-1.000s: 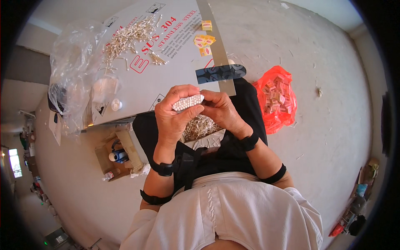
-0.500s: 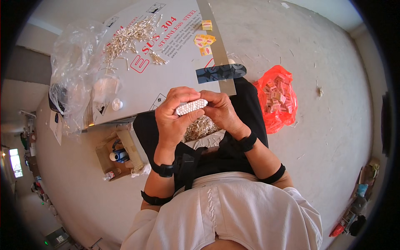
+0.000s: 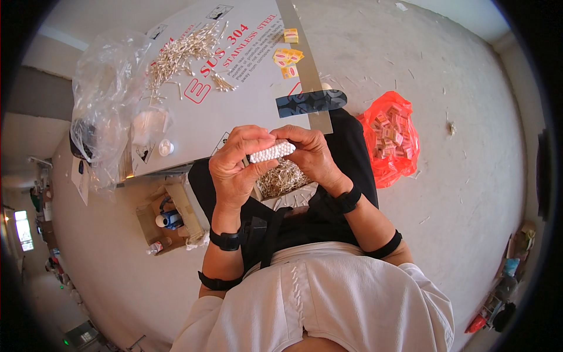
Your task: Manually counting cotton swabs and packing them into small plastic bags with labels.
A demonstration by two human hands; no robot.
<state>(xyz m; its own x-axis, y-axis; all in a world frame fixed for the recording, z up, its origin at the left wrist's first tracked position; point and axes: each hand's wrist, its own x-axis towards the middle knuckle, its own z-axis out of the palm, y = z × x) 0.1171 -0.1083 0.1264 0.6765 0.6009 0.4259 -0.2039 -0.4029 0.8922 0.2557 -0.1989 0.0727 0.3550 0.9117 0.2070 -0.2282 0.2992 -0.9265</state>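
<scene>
A tight bundle of cotton swabs (image 3: 273, 152) is held above my lap, its white tips packed together and facing up at me. My left hand (image 3: 232, 167) grips the bundle's left side, thumb along the near edge and fingers along the far edge. At the right end, my right hand (image 3: 312, 155) pinches it with thumb and fingers. Below the hands, many loose cotton swabs (image 3: 285, 178) fill an open box on my lap, partly covered by my hands. The lower part of the bundle is out of sight.
Ahead stands a table (image 3: 258, 105) with a heap of cotton swabs (image 3: 182, 53), a clear plastic bag (image 3: 108, 100) and small yellow packets (image 3: 287, 57). A red bag (image 3: 390, 141) of small boxes sits on the floor at right; a cardboard box (image 3: 190, 202) at left.
My left hand has shifted slightly left, and its fingers have spread a little along the bundle. The bundle has moved slightly right. My right hand stays nearly in place.
</scene>
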